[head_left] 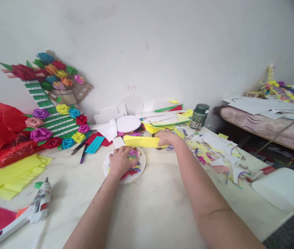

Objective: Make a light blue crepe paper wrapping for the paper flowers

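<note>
My left hand point(122, 160) lies over a round white plate point(108, 173), its fingers spread above small coloured paper pieces point(132, 171) in the plate. Part of the plate and the pieces is hidden under the hand. My right hand point(168, 137) is closed on the right end of a long folded yellow paper strip point(141, 141), just behind the plate. Its fingertips are partly out of sight. Behind the strip are a white oval card point(128, 123) and stacked white and coloured sheets point(162, 119).
A glue gun point(39, 205) and yellow sheets point(14, 174) lie at left, near a red plastic bag point(1, 135) and a paper-flower decoration point(58, 117). Paper scraps point(214, 152), a dark jar point(199, 116) and a white stool point(284, 186) are at right.
</note>
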The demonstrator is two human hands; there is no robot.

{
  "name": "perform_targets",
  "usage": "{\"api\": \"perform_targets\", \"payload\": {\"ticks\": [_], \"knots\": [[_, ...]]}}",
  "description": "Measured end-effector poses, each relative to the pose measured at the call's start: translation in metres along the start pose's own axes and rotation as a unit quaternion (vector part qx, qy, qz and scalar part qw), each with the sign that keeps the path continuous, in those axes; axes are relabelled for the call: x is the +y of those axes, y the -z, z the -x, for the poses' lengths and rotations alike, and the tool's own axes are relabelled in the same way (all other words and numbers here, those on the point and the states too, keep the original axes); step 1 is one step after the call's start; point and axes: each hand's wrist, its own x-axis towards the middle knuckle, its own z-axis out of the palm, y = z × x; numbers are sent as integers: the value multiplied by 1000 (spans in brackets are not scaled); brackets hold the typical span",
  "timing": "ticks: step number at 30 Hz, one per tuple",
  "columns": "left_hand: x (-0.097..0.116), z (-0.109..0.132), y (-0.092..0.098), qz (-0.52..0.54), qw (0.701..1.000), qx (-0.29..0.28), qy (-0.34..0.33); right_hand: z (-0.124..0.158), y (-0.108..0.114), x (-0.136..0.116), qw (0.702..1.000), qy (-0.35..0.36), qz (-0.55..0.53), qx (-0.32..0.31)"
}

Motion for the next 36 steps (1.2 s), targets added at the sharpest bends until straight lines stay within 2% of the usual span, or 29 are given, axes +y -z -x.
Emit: {"api": "perform_targets", "payload": {"ticks": [3, 9, 12, 20, 25, 30, 32, 36], "knots": [[0, 0, 0, 3, 1000, -1, -1, 1, 2, 0, 996, -67, 48, 27], [-2, 0, -3, 3, 1000, 7, -6, 7, 11, -2, 970, -175, 22, 168], [-2, 0, -4, 4, 1000, 1, -3, 12, 15, -3, 950, -195, 0, 245], [-1, 1, -2, 7, 1000, -8, 7, 14, 21, -7, 896, -219, -109, 371], [-2, 1, -3, 13, 1000, -6, 3, 8, 21, -15, 874, -216, -180, 396], [-3, 1, -4, 16, 1000, 2, 0, 10, 23, -24, 868, -215, -181, 409], [-2, 1, -4, 17, 1000, 0, 2, 9, 23, -24, 867, -199, -201, 411], [-1, 1, -2, 13, 1000, -5, 5, 3, 16, -17, 863, -129, -305, 382]]}}
